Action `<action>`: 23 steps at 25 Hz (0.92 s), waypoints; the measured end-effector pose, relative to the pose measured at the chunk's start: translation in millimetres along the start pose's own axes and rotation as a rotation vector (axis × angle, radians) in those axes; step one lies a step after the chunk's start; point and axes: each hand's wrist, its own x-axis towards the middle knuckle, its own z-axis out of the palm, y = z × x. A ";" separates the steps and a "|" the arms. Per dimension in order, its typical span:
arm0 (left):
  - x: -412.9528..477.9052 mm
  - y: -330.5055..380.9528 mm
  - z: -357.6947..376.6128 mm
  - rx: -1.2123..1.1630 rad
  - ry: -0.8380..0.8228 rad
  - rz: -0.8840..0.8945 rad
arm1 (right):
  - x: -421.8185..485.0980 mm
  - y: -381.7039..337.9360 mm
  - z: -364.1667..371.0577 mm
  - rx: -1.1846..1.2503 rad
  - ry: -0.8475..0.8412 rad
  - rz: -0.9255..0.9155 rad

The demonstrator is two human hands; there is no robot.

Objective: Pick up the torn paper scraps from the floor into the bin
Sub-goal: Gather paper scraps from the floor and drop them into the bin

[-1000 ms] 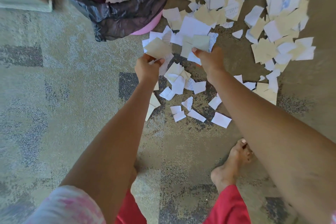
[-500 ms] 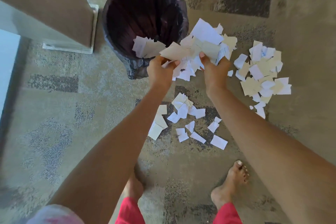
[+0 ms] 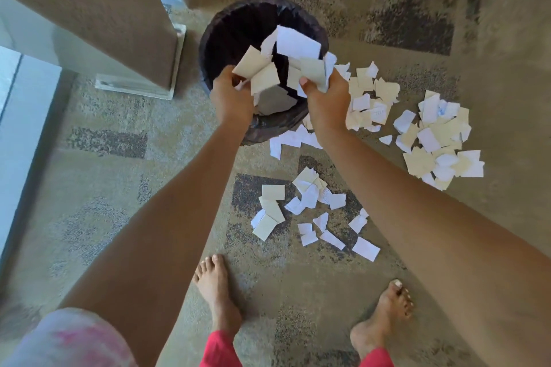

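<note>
A round bin [image 3: 226, 27] lined with a dark bag stands on the carpet, with some paper lying inside it. My left hand [image 3: 231, 97] grips a bunch of cream paper scraps [image 3: 259, 71] over the bin's mouth. My right hand [image 3: 326, 101] grips a bunch of white and cream scraps [image 3: 301, 50] beside it, also above the bin. Several more torn scraps lie on the floor: a cluster [image 3: 313, 202] in front of my feet, a heap [image 3: 369, 98] right of the bin and a pile [image 3: 438, 140] farther right.
A textured brown wall corner [image 3: 98, 18] with a pale baseboard stands left of the bin. My bare feet [image 3: 217, 292] stand on the patterned carpet below the scraps. A glass or pale panel runs along the far left edge.
Both hands have lifted their bunches of scraps from the floor and carried them up and over the bin's mouth. The view has pulled back as I straightened up.
</note>
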 end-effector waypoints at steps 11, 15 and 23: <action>20.2 -6.1 8.2 0.011 0.004 0.025 | 20.7 3.0 35.9 -0.129 -0.097 -0.028; 0.6 -13.9 14.6 0.154 0.077 0.236 | 13.7 18.2 21.5 -0.058 0.020 -0.227; -94.9 -97.4 31.3 0.786 -0.223 0.973 | 0.6 126.3 -38.6 -0.347 0.059 -0.228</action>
